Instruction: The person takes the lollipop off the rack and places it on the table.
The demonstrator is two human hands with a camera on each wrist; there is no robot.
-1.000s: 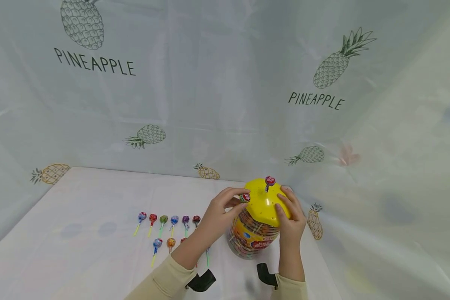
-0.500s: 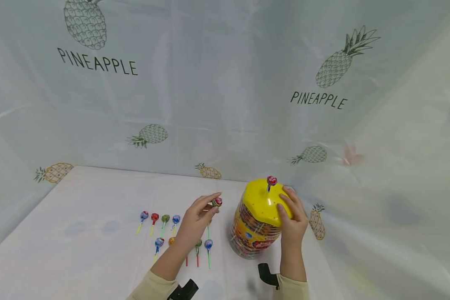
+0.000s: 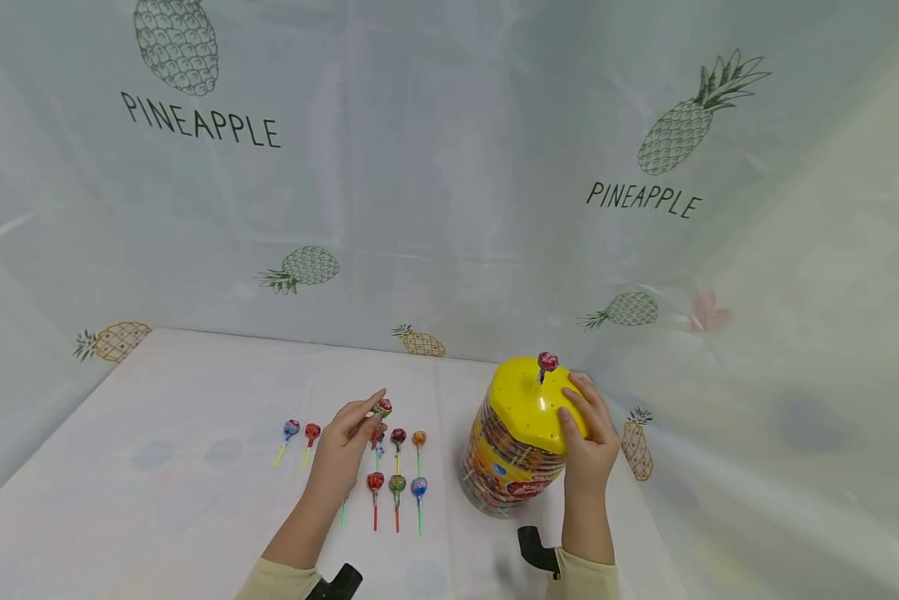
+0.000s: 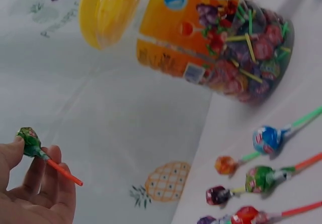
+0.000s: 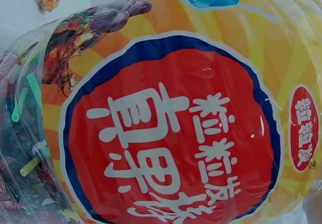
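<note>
In the head view my left hand [image 3: 338, 450] pinches a green-wrapped lollipop [image 3: 382, 407] above the table, left of the jar. The left wrist view shows this lollipop's orange stick [image 4: 65, 172] pointing away from the fingers. My right hand [image 3: 593, 437] grips the right side of the yellow lid [image 3: 524, 408] on a large clear candy jar [image 3: 494, 462]. One purple-and-red lollipop [image 3: 547, 362] stands upright in the lid's top. Close up in the right wrist view, the jar's label [image 5: 171, 133] fills most of the frame; that hand is largely hidden there.
Several lollipops lie in two rows on the white table left of the jar, among them a blue one [image 3: 419, 487] and a red one [image 3: 312, 431]. My left hand and forearm cover some of them. A pineapple-printed curtain [image 3: 449, 208] hangs behind the table.
My left hand has drawn away from the lid and moved left over the lollipop rows, still pinching the green lollipop. The right hand stays on the lid.
</note>
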